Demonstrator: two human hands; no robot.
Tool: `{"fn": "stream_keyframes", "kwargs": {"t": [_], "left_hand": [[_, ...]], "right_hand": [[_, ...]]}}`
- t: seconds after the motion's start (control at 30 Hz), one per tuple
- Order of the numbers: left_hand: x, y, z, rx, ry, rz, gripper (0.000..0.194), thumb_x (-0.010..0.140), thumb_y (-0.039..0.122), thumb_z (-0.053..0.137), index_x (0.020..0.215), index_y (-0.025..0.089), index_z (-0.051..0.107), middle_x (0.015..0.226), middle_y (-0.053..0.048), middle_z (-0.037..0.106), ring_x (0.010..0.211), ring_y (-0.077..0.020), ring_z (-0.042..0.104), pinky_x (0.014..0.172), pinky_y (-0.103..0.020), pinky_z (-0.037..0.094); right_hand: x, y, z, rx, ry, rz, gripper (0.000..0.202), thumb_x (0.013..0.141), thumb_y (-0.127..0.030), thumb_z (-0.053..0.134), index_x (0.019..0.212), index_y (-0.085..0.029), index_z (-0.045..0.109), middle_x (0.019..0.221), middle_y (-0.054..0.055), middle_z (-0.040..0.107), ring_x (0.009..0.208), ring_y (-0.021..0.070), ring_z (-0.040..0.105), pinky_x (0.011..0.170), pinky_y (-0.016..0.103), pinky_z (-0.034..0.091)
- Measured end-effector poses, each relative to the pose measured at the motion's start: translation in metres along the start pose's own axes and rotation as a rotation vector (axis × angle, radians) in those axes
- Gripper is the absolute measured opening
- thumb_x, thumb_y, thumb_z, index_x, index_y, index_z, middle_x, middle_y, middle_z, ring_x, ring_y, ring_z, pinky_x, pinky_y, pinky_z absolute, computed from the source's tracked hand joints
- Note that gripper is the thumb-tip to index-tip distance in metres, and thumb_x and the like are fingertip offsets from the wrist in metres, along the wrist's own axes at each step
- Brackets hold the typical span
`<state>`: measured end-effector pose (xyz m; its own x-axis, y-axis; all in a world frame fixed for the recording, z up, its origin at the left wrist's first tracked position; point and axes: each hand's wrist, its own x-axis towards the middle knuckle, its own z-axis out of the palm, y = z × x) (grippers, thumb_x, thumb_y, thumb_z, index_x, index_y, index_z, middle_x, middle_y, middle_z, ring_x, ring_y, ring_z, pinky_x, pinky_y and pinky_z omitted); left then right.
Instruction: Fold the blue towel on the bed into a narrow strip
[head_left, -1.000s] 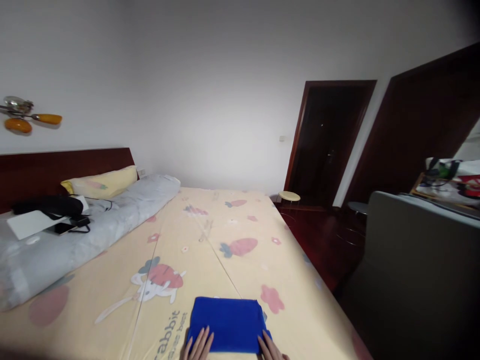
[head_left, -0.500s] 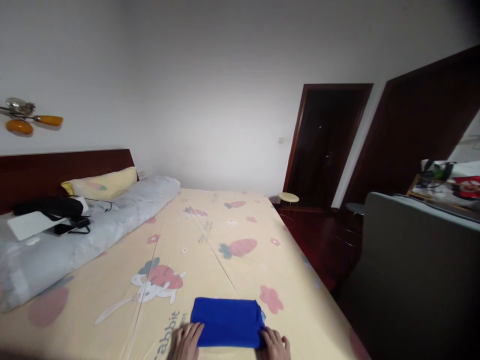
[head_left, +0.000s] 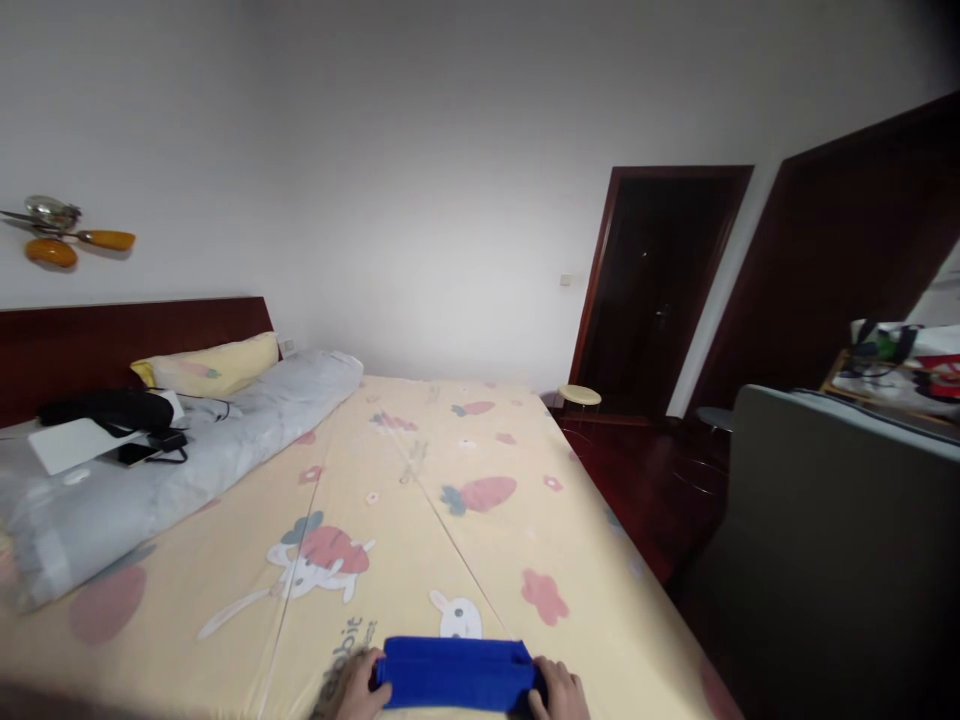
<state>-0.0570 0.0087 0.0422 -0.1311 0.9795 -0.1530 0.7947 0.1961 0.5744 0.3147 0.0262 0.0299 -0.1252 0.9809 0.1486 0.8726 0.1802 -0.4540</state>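
**A:** Status?

**B:** Blue cloth (head_left: 457, 672) is folded into a narrow band on the bed (head_left: 420, 500), at 6 o'clock by the near edge. My left hand (head_left: 352, 690) grips its left end, my right hand (head_left: 559, 692) its right end, fingers curled onto the fabric (palms are cut off by the frame edge).

**A:** Progress?

**B:** My read: folding is mostly done. It's compact, edges roughly even. What's left looks like a final press or tidy; can't judge the underside.

**A:** Change from a second ago?

**B:** The cloth was a deeper rectangle then, hands flat at its near edge. Now it's about half that depth, and the white rabbit print (head_left: 457, 617) at 12 o'clock of it is uncovered. Rolled grey quilt (head_left: 187, 460) at 10 o'clock unchanged.
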Motion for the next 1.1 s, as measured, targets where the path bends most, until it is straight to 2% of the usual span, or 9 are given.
{"fn": "stream_keyframes", "kwargs": {"t": [0.17, 0.3, 0.37, 0.47, 0.6, 0.67, 0.73, 0.9, 1.1], "left_hand": [[0.011, 0.015, 0.001, 0.185, 0.132, -0.04, 0.025, 0.082, 0.026, 0.048, 0.103, 0.024, 0.062, 0.102, -0.002, 0.07, 0.099, -0.0157, 0.063, 0.085, -0.024, 0.043], [0.004, 0.015, -0.001, 0.296, 0.18, -0.051, 0.027, 0.084, 0.03, 0.046, 0.103, 0.024, 0.065, 0.107, -0.003, 0.071, 0.102, -0.0179, 0.064, 0.088, -0.027, 0.045], [0.002, 0.011, 0.006, 0.359, 0.285, -0.05, 0.035, 0.085, 0.031, 0.045, 0.113, 0.022, 0.064, 0.118, -0.007, 0.069, 0.112, -0.0218, 0.061, 0.093, -0.033, 0.046], [0.002, 0.01, 0.034, 0.402, 0.395, 0.095, 0.044, 0.087, 0.031, 0.041, 0.127, 0.026, 0.057, 0.132, -0.005, 0.062, 0.124, -0.0236, 0.054, 0.099, -0.037, 0.045], [0.007, 0.022, 0.094, 0.398, 0.275, 0.485, 0.055, 0.083, 0.026, 0.043, 0.137, 0.034, 0.041, 0.141, 0.004, 0.051, 0.128, -0.0205, 0.051, 0.101, -0.034, 0.047], [0.01, 0.028, 0.117, 0.415, 0.255, 0.546, 0.057, 0.084, 0.026, 0.041, 0.139, 0.037, 0.033, 0.141, 0.006, 0.049, 0.126, -0.0203, 0.052, 0.101, -0.035, 0.049], [0.013, 0.029, 0.124, 0.431, 0.245, 0.546, 0.057, 0.086, 0.031, 0.041, 0.14, 0.039, 0.026, 0.141, 0.006, 0.048, 0.125, -0.0215, 0.053, 0.1, -0.038, 0.049], [0.011, 0.017, 0.08, 0.466, 0.167, 0.539, 0.068, 0.086, 0.039, 0.046, 0.141, 0.039, 0.006, 0.15, 0.005, 0.03, 0.134, -0.0226, 0.042, 0.107, -0.043, 0.041], [-0.007, 0.022, 0.029, 0.431, -0.017, 0.423, 0.07, 0.085, 0.034, 0.042, 0.142, 0.038, 0.001, 0.156, 0.004, 0.014, 0.144, -0.0239, 0.023, 0.116, -0.052, 0.023]], "right_hand": [[0.016, -0.013, 0.007, -0.166, 0.047, 0.129, 0.039, 0.083, -0.026, 0.039, 0.116, -0.025, 0.058, 0.107, 0.008, 0.069, 0.102, 0.0247, 0.061, 0.086, 0.039, 0.043], [0.014, -0.003, 0.019, -0.214, 0.116, 0.131, 0.04, 0.081, -0.026, 0.043, 0.118, -0.029, 0.058, 0.112, 0.009, 0.068, 0.102, 0.0269, 0.062, 0.082, 0.041, 0.045], [0.012, 0.002, 0.029, -0.201, 0.165, 0.095, 0.046, 0.077, -0.023, 0.046, 0.121, -0.03, 0.057, 0.122, 0.009, 0.065, 0.109, 0.0284, 0.06, 0.086, 0.043, 0.046], [0.013, -0.007, 0.055, -0.173, 0.25, -0.015, 0.055, 0.076, -0.015, 0.041, 0.126, -0.033, 0.055, 0.132, 0.005, 0.061, 0.118, 0.0259, 0.058, 0.093, 0.043, 0.047], [0.013, -0.043, 0.104, -0.169, 0.347, -0.32, 0.063, 0.076, -0.012, 0.039, 0.131, -0.04, 0.047, 0.131, -0.002, 0.06, 0.115, 0.0192, 0.06, 0.089, 0.034, 0.051], [0.013, -0.055, 0.123, -0.188, 0.405, -0.394, 0.059, 0.08, -0.017, 0.041, 0.134, -0.041, 0.043, 0.128, -0.002, 0.061, 0.112, 0.0188, 0.062, 0.087, 0.032, 0.052], [0.014, -0.055, 0.132, -0.226, 0.466, -0.433, 0.056, 0.083, -0.023, 0.042, 0.136, -0.04, 0.04, 0.126, -0.001, 0.063, 0.11, 0.0193, 0.064, 0.087, 0.032, 0.052], [0.015, -0.017, 0.116, -0.315, 0.534, -0.463, 0.065, 0.083, -0.028, 0.042, 0.144, -0.036, 0.021, 0.129, -0.002, 0.06, 0.11, 0.0196, 0.063, 0.087, 0.033, 0.051], [0.006, 0.009, 0.089, -0.3, 0.391, -0.358, 0.072, 0.083, -0.054, 0.048, 0.144, -0.038, 0.014, 0.136, -0.002, 0.054, 0.115, 0.0228, 0.061, 0.088, 0.036, 0.05]]}}
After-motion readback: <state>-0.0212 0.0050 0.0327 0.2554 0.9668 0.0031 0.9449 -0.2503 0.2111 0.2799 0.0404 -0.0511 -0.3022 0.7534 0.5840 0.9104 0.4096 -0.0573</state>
